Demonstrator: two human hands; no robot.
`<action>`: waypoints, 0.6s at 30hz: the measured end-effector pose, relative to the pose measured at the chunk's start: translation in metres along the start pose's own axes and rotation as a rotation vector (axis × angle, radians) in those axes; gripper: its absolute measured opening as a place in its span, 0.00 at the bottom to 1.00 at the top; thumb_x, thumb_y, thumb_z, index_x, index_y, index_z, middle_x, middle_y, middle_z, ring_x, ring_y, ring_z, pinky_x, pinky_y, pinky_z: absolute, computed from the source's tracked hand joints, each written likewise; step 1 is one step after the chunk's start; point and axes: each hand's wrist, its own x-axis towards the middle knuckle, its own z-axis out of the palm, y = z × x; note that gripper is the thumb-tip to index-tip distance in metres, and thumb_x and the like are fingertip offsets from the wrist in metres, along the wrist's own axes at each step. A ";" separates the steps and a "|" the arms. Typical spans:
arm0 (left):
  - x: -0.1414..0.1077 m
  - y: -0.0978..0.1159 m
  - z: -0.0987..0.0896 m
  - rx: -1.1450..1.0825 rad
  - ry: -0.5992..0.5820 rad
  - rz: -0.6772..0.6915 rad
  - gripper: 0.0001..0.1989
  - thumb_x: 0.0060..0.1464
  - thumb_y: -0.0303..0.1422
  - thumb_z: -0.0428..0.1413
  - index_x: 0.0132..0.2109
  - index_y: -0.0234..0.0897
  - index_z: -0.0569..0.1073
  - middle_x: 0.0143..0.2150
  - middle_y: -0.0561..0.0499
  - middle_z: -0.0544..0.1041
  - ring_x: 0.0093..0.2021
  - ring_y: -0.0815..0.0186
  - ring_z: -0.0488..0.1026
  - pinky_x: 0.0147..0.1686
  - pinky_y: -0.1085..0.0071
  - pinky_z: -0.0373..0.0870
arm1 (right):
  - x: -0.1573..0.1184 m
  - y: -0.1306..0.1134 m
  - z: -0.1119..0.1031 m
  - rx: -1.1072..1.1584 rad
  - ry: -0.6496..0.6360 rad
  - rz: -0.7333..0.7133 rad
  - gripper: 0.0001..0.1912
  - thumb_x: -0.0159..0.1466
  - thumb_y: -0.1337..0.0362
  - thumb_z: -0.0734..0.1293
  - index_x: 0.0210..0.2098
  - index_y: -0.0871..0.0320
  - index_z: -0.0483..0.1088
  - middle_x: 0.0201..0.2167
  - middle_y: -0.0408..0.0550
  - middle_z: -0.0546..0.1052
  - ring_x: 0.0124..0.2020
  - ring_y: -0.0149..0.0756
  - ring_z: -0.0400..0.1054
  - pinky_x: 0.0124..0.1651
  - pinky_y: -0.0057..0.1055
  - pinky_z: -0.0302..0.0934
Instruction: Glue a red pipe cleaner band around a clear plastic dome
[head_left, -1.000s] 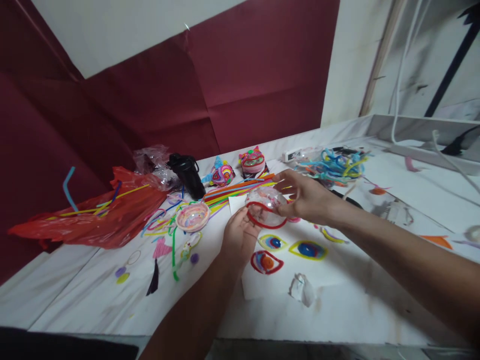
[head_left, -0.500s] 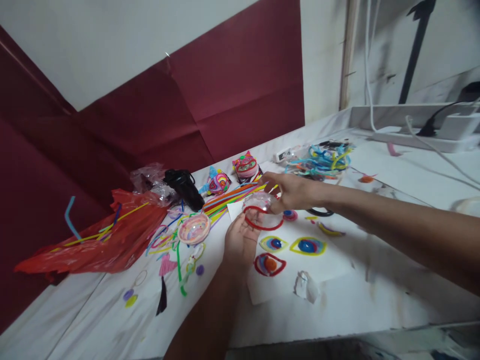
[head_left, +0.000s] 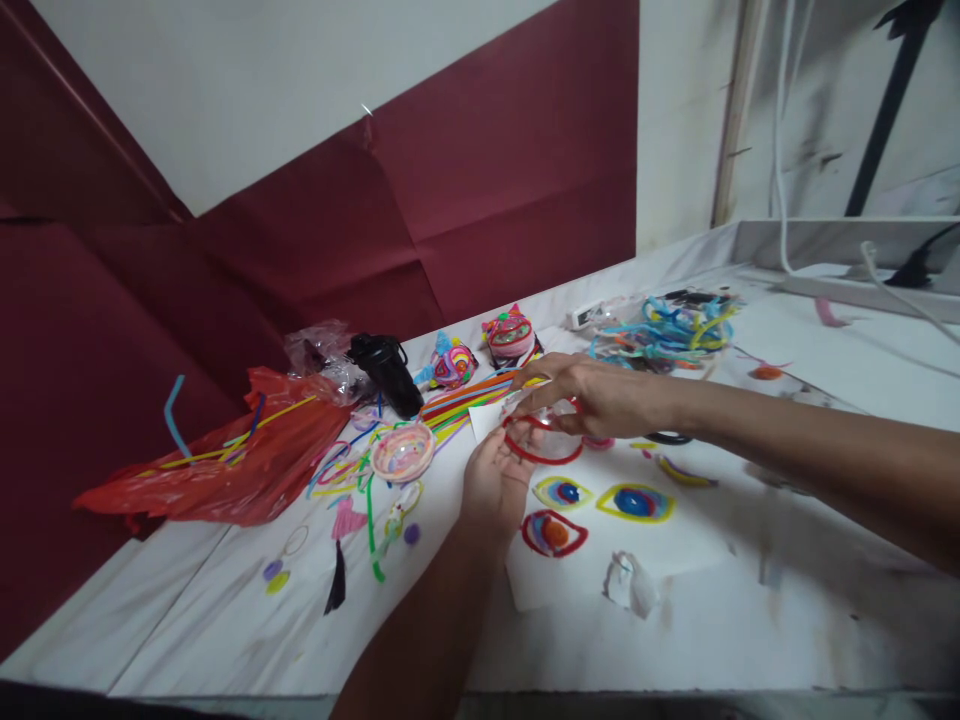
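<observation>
My left hand (head_left: 491, 480) holds a clear plastic dome (head_left: 549, 443) edged with red pipe cleaner, its fingers closed at the dome's left side. Reaching in from the right, my right hand (head_left: 600, 392) has its fingers bent over the dome's far top edge. Its fingertips are partly hidden, and whether they grip or only press the rim is hard to see. Below the dome, on white paper (head_left: 555, 590), lie eye shapes: one rimmed in red (head_left: 555, 534), a small yellow-edged one (head_left: 564, 492) and a larger yellow-edged one (head_left: 636, 502).
Colourful pipe cleaners (head_left: 457, 402) lie behind my hands, near a pink-rimmed bowl-like dome (head_left: 403, 455). Two finished colourful pieces stand farther back beside a black bottle-like object (head_left: 386, 375). A red plastic bag (head_left: 247, 470) spreads at left; tangled blue pipe cleaners (head_left: 667, 325) lie at right.
The view has shifted, so everything sits slightly farther right. My right hand has come lower and closer over the dome, covering more of it. My left hand keeps its hold.
</observation>
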 end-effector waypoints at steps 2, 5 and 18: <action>0.000 0.000 -0.001 -0.001 -0.024 -0.005 0.13 0.57 0.22 0.50 0.33 0.41 0.76 0.31 0.52 0.79 0.36 0.70 0.76 0.45 0.73 0.75 | 0.000 0.000 -0.001 -0.033 -0.026 -0.008 0.20 0.57 0.74 0.66 0.48 0.53 0.75 0.53 0.55 0.71 0.53 0.45 0.66 0.53 0.43 0.61; 0.000 0.000 -0.002 -0.027 -0.034 -0.011 0.13 0.57 0.21 0.49 0.32 0.39 0.76 0.31 0.51 0.79 0.34 0.71 0.76 0.42 0.74 0.75 | 0.000 0.000 -0.001 -0.049 -0.048 -0.011 0.21 0.57 0.74 0.66 0.50 0.54 0.73 0.52 0.54 0.72 0.53 0.45 0.65 0.53 0.43 0.60; 0.003 -0.001 -0.003 0.003 -0.016 -0.030 0.12 0.56 0.22 0.50 0.33 0.39 0.76 0.34 0.50 0.80 0.39 0.68 0.77 0.42 0.74 0.75 | 0.001 -0.009 -0.007 -0.248 -0.152 0.014 0.16 0.59 0.68 0.67 0.45 0.49 0.75 0.52 0.52 0.73 0.56 0.49 0.61 0.49 0.45 0.54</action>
